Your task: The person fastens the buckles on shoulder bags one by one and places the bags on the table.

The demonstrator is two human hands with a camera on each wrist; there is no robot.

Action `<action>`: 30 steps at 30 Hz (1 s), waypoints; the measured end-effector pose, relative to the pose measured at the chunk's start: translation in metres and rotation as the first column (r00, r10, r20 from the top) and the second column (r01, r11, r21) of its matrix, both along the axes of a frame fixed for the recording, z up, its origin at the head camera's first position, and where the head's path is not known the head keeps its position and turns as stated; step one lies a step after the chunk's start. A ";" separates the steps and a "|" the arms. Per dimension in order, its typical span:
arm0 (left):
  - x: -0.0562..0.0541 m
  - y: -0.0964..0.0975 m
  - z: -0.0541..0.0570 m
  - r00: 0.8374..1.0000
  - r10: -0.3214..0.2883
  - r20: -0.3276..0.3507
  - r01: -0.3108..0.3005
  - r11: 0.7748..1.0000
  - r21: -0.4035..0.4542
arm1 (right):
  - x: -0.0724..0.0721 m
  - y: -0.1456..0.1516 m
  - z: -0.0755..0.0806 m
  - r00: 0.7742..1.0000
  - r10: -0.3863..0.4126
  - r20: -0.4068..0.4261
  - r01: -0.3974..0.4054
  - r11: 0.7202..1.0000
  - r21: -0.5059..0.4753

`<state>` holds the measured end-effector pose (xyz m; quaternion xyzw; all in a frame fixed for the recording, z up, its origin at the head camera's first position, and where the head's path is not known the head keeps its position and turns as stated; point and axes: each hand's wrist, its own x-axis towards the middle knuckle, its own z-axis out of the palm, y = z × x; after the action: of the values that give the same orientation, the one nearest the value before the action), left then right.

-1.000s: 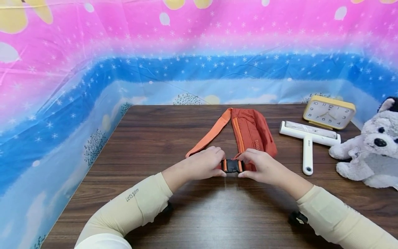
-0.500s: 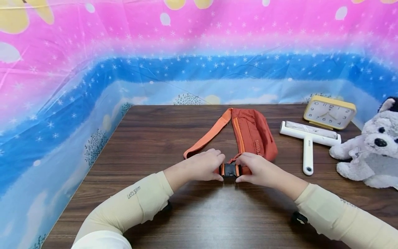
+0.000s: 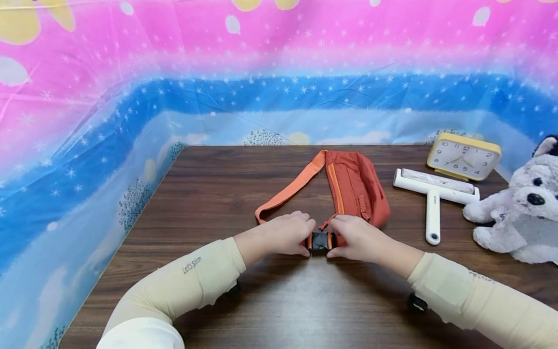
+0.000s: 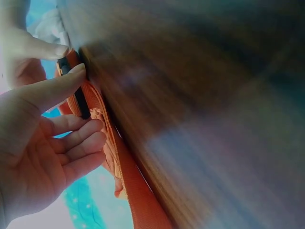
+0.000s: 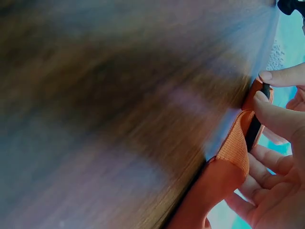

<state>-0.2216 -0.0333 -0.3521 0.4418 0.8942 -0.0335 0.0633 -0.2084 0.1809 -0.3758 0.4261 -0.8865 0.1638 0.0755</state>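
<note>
A rust-orange waist bag (image 3: pixel 359 186) lies on the wooden table, its orange strap (image 3: pixel 289 191) looped out to the left. At the near end of the bag, a black side-release buckle (image 3: pixel 320 241) joins the strap ends, its halves together. My left hand (image 3: pixel 279 233) pinches the buckle's left end between thumb and fingers. On its right end, the thumb and fingers of my right hand (image 3: pixel 359 238) pinch likewise. The left wrist view shows the buckle (image 4: pixel 76 90) edge-on between the fingertips; in the right wrist view the strap (image 5: pixel 233 148) bends below the right thumb.
A white lint roller (image 3: pixel 432 203) lies right of the bag. Behind it stands a yellow alarm clock (image 3: pixel 463 157), and a grey-white plush dog (image 3: pixel 523 208) sits at the table's right edge. A patterned cloth (image 3: pixel 279 97) hangs behind the wooden table (image 3: pixel 209 179).
Both hands have shifted slightly left and nearer with the buckle, still pinching it. The near bend of the strap has moved a little left; the bag's body has barely moved.
</note>
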 end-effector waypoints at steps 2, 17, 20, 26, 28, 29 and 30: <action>0.000 0.000 0.000 1.000 0.004 0.004 -0.004 1.000 -0.005 | 0.000 -0.002 0.000 1.000 -0.016 -0.004 0.016 1.000 0.004; -0.001 0.006 -0.003 1.000 0.025 0.009 -0.024 0.999 -0.048 | -0.004 -0.007 0.000 0.995 -0.091 0.029 0.086 0.988 0.129; -0.002 0.008 -0.005 1.000 0.023 0.008 -0.023 0.998 -0.057 | -0.004 -0.007 0.002 0.993 -0.093 0.071 0.083 0.988 0.128; -0.002 0.010 -0.006 0.999 0.032 0.014 -0.030 0.997 -0.075 | -0.005 -0.007 0.004 0.982 -0.104 0.156 0.083 0.988 0.134; -0.003 0.009 -0.006 0.999 0.030 0.011 -0.029 0.997 -0.075 | -0.006 -0.007 0.005 0.977 -0.115 0.178 0.091 0.987 0.134; -0.003 0.009 -0.006 1.000 0.029 0.010 -0.028 0.997 -0.072 | -0.006 -0.007 0.005 0.975 -0.120 0.186 0.096 0.987 0.132; -0.003 0.009 -0.006 0.999 0.031 0.011 -0.030 0.997 -0.068 | -0.006 -0.006 0.006 0.973 -0.124 0.194 0.099 0.986 0.131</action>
<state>-0.2248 -0.0248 -0.3576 0.4260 0.8988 -0.0602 0.0843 -0.2146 0.1744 -0.3699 0.3605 -0.9204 0.1480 -0.0313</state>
